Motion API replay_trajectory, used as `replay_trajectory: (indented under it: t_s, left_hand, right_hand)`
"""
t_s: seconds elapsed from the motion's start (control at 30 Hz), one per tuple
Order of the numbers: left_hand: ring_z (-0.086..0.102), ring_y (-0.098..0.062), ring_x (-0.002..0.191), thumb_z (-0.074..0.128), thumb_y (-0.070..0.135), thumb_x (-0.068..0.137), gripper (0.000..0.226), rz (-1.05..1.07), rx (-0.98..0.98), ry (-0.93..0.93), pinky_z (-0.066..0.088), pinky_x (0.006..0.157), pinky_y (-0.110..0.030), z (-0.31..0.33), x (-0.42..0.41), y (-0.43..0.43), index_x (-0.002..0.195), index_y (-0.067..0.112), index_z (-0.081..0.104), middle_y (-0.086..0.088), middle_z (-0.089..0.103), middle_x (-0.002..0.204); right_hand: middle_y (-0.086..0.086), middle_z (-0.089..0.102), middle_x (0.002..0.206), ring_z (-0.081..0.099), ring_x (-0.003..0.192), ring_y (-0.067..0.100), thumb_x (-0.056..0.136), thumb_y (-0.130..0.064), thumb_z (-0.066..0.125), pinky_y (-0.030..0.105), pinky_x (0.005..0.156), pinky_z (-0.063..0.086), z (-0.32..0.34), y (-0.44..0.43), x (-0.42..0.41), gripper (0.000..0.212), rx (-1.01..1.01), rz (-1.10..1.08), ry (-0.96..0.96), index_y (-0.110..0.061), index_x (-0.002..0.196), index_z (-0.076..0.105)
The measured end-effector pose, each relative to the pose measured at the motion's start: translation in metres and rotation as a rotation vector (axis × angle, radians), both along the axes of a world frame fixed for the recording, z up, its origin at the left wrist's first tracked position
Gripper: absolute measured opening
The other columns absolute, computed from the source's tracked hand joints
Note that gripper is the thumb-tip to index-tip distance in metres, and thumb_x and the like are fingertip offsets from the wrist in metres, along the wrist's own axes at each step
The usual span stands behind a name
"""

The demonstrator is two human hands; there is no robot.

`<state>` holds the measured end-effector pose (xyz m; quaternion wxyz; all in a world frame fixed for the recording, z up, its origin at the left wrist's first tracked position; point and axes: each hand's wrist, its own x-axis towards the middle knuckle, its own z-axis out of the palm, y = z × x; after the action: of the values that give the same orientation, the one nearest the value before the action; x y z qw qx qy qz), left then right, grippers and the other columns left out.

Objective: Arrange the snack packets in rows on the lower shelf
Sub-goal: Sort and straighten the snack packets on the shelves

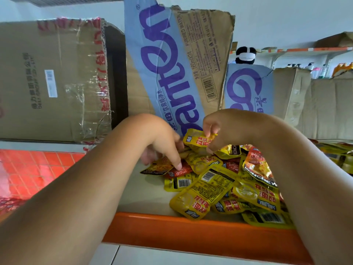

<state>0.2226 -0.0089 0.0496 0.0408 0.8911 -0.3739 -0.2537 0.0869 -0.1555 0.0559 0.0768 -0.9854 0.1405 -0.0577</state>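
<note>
- Snack packets (219, 180), mostly yellow with a few red, lie in a loose heap on the lower shelf (145, 196). They overlap every which way, some face up and some showing their barcodes.
- The packets at the near edge of the heap reach the shelf's orange lip (191, 230).
- The right hand (225, 131) is over the far edge of the heap. Its thumb and fingers pinch one yellow packet (198, 139), raised above the ones under it.
- The left hand (162, 142) is at the left side of the heap, fingers pointing down and loosely apart. Its forefinger tip rests on a red packet (179, 172); the other fingers are blurred.
- Behind the heap stands a torn blue-and-purple water carton (172, 60).
- Behind and to the left of the heap sits a taped brown box (51, 79).
</note>
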Motion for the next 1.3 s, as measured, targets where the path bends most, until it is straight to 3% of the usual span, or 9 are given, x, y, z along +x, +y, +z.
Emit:
replay_trajectory:
  t_s: [0.07, 0.17, 0.23, 0.5, 0.6, 0.77, 0.9, 1.1, 1.3]
  left_hand:
    - [0.061, -0.019, 0.090, 0.083, 0.031, 0.086, 0.069, -0.014, -0.060, -0.016, 0.060, 0.080, -0.036, -0.001, -0.001, 0.007, 0.146, 0.041, 0.050, 0.001, 0.055, 0.109]
    - [0.062, -0.019, 0.108, 0.085, 0.041, 0.081, 0.066, -0.091, -0.192, -0.265, 0.054, 0.088, -0.034, -0.009, 0.001, 0.021, 0.141, 0.043, 0.055, 0.005, 0.055, 0.133]
    - [0.064, -0.019, 0.108, 0.088, 0.038, 0.077, 0.061, -0.037, -0.365, -0.293, 0.054, 0.094, -0.037, -0.019, 0.003, 0.032, 0.131, 0.042, 0.061, 0.006, 0.063, 0.132]
    - [0.069, -0.014, 0.085, 0.075, 0.031, 0.065, 0.054, 0.075, -0.864, -0.434, 0.063, 0.067, -0.040, -0.028, 0.005, 0.091, 0.114, 0.051, 0.063, 0.012, 0.069, 0.107]
    - [0.067, -0.011, 0.091, 0.076, 0.031, 0.068, 0.051, 0.073, -0.946, -0.509, 0.059, 0.076, -0.035, -0.026, 0.008, 0.112, 0.115, 0.049, 0.063, 0.013, 0.068, 0.106]
    - [0.065, -0.005, 0.086, 0.082, 0.029, 0.077, 0.047, 0.078, -1.046, -0.589, 0.055, 0.073, -0.026, -0.024, 0.014, 0.148, 0.117, 0.045, 0.064, 0.016, 0.068, 0.100]
    - [0.059, 0.001, 0.086, 0.085, 0.030, 0.077, 0.046, 0.049, -1.117, -0.640, 0.041, 0.068, -0.004, -0.028, 0.025, 0.177, 0.118, 0.039, 0.068, 0.021, 0.065, 0.093]
    - [0.063, -0.008, 0.096, 0.083, 0.027, 0.076, 0.046, 0.023, -1.185, -0.721, 0.040, 0.081, -0.010, -0.045, 0.063, 0.243, 0.120, 0.032, 0.069, 0.015, 0.068, 0.107]
    - [0.065, -0.009, 0.094, 0.083, 0.028, 0.076, 0.041, 0.080, -1.257, -0.779, 0.042, 0.077, -0.010, -0.076, 0.108, 0.328, 0.115, 0.028, 0.072, 0.013, 0.072, 0.106]
  right_hand:
    - [-0.011, 0.058, 0.111, 0.057, 0.105, 0.018, 0.071, -0.047, 0.086, 0.042, 0.093, 0.050, 0.001, 0.002, 0.001, 0.039, 0.009, 0.013, -0.052, -0.036, 0.100, 0.062]
    - [-0.011, 0.059, 0.110, 0.057, 0.103, 0.017, 0.072, -0.043, 0.086, 0.041, 0.091, 0.050, 0.005, 0.006, 0.001, 0.038, 0.013, 0.034, -0.127, -0.033, 0.100, 0.063]
    - [-0.009, 0.060, 0.111, 0.058, 0.103, 0.018, 0.072, -0.041, 0.087, 0.044, 0.092, 0.051, 0.008, 0.010, 0.002, 0.037, 0.010, 0.050, -0.184, -0.034, 0.099, 0.062]
    - [-0.016, 0.061, 0.102, 0.058, 0.096, 0.016, 0.074, -0.040, 0.086, 0.038, 0.085, 0.047, 0.035, 0.036, 0.005, 0.032, -0.080, 0.126, -0.305, -0.037, 0.094, 0.061]
    - [-0.020, 0.058, 0.095, 0.056, 0.089, 0.008, 0.075, -0.039, 0.085, 0.036, 0.081, 0.043, 0.046, 0.050, 0.004, 0.030, -0.080, 0.161, -0.313, -0.039, 0.090, 0.058]
    - [-0.022, 0.059, 0.091, 0.054, 0.087, -0.004, 0.075, -0.042, 0.084, 0.033, 0.075, 0.041, 0.055, 0.083, 0.010, 0.029, -0.075, 0.193, -0.348, -0.035, 0.094, 0.062]
    - [-0.020, 0.058, 0.089, 0.053, 0.085, -0.003, 0.076, -0.045, 0.082, 0.032, 0.075, 0.039, 0.045, 0.120, 0.027, 0.029, -0.073, 0.231, -0.414, -0.034, 0.095, 0.063]
    - [-0.015, 0.059, 0.092, 0.053, 0.078, 0.000, 0.075, -0.046, 0.081, 0.024, 0.066, 0.038, 0.025, 0.195, 0.072, 0.031, -0.009, 0.217, -0.445, -0.030, 0.096, 0.063]
    - [-0.005, 0.063, 0.089, 0.057, 0.079, 0.018, 0.075, -0.042, 0.083, 0.034, 0.073, 0.047, -0.004, 0.292, 0.133, 0.034, 0.082, 0.220, -0.472, -0.018, 0.091, 0.065]
